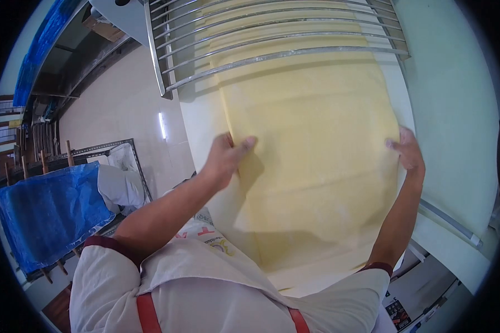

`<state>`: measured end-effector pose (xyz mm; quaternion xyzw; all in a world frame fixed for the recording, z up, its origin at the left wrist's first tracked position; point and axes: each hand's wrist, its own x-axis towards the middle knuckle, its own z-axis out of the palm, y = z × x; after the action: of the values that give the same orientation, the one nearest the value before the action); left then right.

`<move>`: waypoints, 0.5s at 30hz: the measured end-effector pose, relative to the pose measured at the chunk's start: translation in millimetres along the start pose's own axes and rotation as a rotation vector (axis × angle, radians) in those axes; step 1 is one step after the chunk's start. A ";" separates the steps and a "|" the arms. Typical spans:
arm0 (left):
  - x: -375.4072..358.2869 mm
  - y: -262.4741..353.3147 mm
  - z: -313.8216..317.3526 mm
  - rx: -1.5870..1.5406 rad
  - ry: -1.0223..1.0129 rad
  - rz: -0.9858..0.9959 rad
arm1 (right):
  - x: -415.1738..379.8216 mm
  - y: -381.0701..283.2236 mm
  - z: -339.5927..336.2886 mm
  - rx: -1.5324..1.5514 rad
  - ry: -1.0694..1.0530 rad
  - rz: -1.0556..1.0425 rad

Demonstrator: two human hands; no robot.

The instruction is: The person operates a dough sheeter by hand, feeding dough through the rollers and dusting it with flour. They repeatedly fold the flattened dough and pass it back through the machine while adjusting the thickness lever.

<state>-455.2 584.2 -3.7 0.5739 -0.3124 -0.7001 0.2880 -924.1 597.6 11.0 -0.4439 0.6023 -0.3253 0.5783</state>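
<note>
A wide, pale yellow sheet of dough lies on a white belt, running from under a metal guard down towards my body. My left hand holds its left edge, thumb on top and the other fingers mostly hidden at or under the rim. At about the same height on the opposite side, my right hand grips the right edge, its thumb tip on the dough. Faint cross creases and shadows mark the surface between both hands.
A barred metal guard spans the belt ahead of me. The white belt surface borders the dough. To the left stands a rack with blue plastic sheeting and wooden rods. A grey bar lies at the right beside a pale wall.
</note>
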 end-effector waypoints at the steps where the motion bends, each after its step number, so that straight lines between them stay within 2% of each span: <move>1: 2.1 6.6 -0.6 0.044 0.013 0.023 | 1.8 -6.0 -5.4 -0.035 -0.005 -0.042; 4: 13.3 44.3 -35.7 -0.044 -0.028 0.099 | -12.2 -42.9 -17.7 0.111 0.060 -0.148; 7: 41.8 44.8 -40.7 -0.224 -0.003 0.127 | 26.9 -3.6 -15.9 0.166 0.190 -0.236; 8: 48.4 41.4 -36.9 -0.303 0.000 0.139 | 35.9 4.1 -15.9 0.106 0.152 -0.107; 11: 44.0 38.2 -31.7 -0.223 -0.055 0.107 | 22.7 -7.0 -12.5 0.016 0.193 0.060; 13: 27.7 19.0 -18.7 -0.087 0.009 0.012 | 8.2 10.2 -10.3 -0.007 0.056 0.103; 15: 11.5 2.4 -1.8 0.036 0.016 0.034 | 9.6 7.5 -6.9 -0.042 -0.012 0.060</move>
<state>-455.4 573.7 -9.4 0.5792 -0.3326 -0.6845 0.2920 -931.5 591.0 1.1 -0.4396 0.6187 -0.2924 0.5817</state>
